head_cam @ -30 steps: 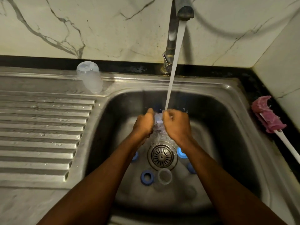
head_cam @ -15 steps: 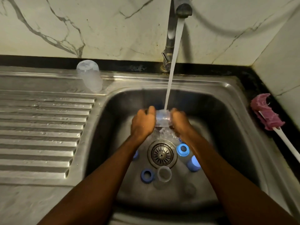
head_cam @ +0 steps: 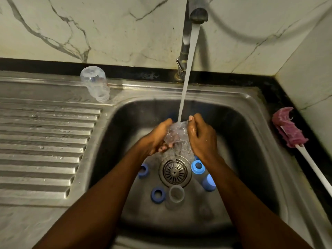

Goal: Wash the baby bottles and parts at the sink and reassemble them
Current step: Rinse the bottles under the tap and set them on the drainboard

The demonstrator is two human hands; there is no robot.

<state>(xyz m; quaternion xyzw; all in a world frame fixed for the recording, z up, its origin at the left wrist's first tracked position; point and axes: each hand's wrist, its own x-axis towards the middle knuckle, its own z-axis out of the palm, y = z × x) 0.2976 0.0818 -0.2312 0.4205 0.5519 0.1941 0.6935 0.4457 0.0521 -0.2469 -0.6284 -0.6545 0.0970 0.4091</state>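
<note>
Bottle, clear, is mid-basin under the stream from the tap. Water blurs it, so can't tell body from cover for sure. Grip: L hand cupped round its left side, fingers curled under. R hand clamped on the right side, thumb at the top edge.

Progress, est.: early to mid.
- Prob. done: 2nd bottle on the drainboard, neck toward the basin. Looks inverted; standing or lying, can't tell.
- In hand: rinse.
- Left: parts on the sink floor round the drain. Blue ring to the left, ring 2 in front, ring 3 to the right w/ blue cap near it. Clear cup just beside ring 2.
- Nothing reassembled in view.

Brush lies on the surface right of the sink, well apart from the hands.

Room:
- Basin walls flank both forearms; the tap overhead at the back limits lift.
- Open room is the drainboard to the left: wide, ribbed. Round parts may roll there.
- Right rim is narrow, and the brush lies just beyond it.
- Loose parts sit under the wrists, so lowering the hands risks knocking them.
</note>
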